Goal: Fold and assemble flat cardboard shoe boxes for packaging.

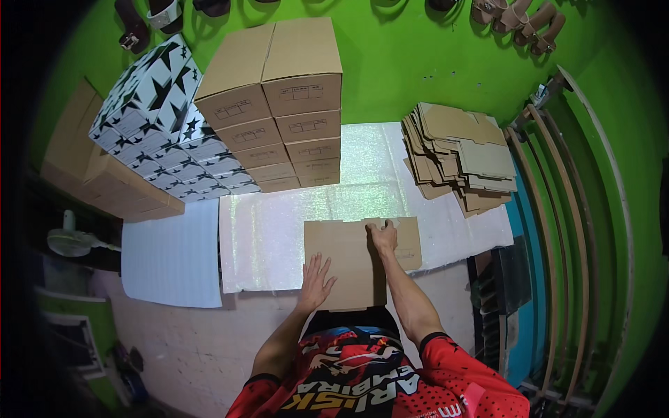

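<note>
Bracing a brown cardboard sheet (348,258) with both hands: it lies flat at the near edge of the counter (258,254), far part supported, near part overhanging toward the person's waist (352,319). Probably kept that close so both arms work short, no leaning. Left hand (318,280) is on the sheet's left side, fingers straight and slightly fanned, palm down, not wrapped round anything; reads as a steadying hold against sliding. Right hand (383,239) is at the far edge, right of centre, fingers curled in tight against the board. Can't tell if they pinch the edge or just press; likely it's working that edge while the left takes the reaction. Sheet's right part sticks out past the right wrist. Outward: pile of flat cardboard pieces (481,150) at the back right of the counter, layers fanned unevenly, on the right hand's side, so presumably an easy reach. Back left, closed brown boxes (300,104) stacked two across, beside white boxes with black stars (153,118); stacking upward likely saves counter area. Pale ribbed sheet (171,258) beside the counter, left. Sandals (516,24) on the green wall (376,83), up out of the way, I'd guess.
</note>
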Tool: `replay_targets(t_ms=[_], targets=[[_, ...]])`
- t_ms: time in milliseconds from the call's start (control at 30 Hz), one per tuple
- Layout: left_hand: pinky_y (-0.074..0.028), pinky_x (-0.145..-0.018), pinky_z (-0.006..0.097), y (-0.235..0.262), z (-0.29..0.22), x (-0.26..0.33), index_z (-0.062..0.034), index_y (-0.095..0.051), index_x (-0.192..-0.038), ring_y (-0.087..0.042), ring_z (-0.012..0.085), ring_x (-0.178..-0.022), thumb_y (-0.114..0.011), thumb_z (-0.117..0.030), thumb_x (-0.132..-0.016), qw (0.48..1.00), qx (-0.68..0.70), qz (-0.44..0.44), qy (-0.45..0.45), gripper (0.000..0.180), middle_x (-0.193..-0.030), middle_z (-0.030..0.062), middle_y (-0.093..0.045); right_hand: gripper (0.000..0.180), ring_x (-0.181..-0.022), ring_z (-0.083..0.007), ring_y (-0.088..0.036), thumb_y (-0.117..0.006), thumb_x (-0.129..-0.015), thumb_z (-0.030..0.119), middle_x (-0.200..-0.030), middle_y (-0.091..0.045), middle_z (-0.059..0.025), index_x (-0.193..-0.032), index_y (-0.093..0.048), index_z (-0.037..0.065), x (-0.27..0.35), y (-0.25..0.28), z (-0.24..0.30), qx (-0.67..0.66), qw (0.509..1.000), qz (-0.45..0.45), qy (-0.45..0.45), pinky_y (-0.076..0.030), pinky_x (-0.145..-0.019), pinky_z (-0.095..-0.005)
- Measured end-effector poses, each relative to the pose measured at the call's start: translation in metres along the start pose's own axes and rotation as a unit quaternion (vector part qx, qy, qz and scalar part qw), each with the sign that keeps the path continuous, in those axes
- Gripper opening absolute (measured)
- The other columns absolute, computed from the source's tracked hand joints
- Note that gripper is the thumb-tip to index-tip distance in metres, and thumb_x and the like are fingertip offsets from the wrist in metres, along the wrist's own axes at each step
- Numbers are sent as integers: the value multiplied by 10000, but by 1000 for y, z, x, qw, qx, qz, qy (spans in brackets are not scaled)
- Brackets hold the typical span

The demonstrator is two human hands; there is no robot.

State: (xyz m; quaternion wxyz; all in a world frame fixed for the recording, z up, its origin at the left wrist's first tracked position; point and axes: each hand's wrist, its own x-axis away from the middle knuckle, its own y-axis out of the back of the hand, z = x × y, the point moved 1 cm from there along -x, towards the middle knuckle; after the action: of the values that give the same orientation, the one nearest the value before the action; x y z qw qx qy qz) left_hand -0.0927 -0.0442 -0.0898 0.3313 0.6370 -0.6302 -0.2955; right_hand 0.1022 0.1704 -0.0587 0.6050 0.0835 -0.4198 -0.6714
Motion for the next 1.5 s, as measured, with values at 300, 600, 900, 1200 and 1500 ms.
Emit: replay_targets(t_ms=[300,600,900,1200,1500], targets=[[-153,-1255,666,-4,2,0,-128,-391,-1639,-175,459,-1604,-640,-397,-1038,1000,0,-3,2,703,-1738,238,-203,655,-1356,-418,-494,-835,-814,416,-1464,-497,-221,-1345,-693,59,16,15,-10,24,987,-25,158,-443,-1119,-509],[-134,-1261,662,-2,2,2,-129,-356,-1654,-146,455,-1613,-658,-375,-1028,1000,14,-10,-12,737,-1748,235,-167,702,-1405,-493,-435,-834,-846,546,-1507,-430,-339,-1162,-679,-61,36,33,2,-36,973,-86,209,-376,-1168,-531],[-185,-1299,512,35,-25,-14,-39,-336,-1644,-170,432,-1613,-633,-227,-1031,952,186,-240,38,707,-1749,232,-175,594,-1371,-476,-474,-878,-824,506,-1465,-494,-329,-923,-696,-51,43,50,9,-152,961,-125,196,-383,-1143,-537],[-252,-1234,660,146,7,-112,-139,-663,-1445,-488,376,-1471,-730,-720,-829,962,132,63,232,849,-1634,135,-482,555,-1338,-432,-510,-890,-832,458,-1438,-521,-279,-916,-674,-46,76,50,14,-161,953,-102,235,-418,-1106,-503],[-570,-813,366,133,12,-124,-134,-858,-968,-757,242,-864,-814,-530,-818,972,134,111,158,426,-968,68,-808,474,-1294,-385,-523,-916,-816,380,-1441,-528,-224,-892,-633,8,90,79,2,-221,927,-84,291,-434,-1090,-497]])
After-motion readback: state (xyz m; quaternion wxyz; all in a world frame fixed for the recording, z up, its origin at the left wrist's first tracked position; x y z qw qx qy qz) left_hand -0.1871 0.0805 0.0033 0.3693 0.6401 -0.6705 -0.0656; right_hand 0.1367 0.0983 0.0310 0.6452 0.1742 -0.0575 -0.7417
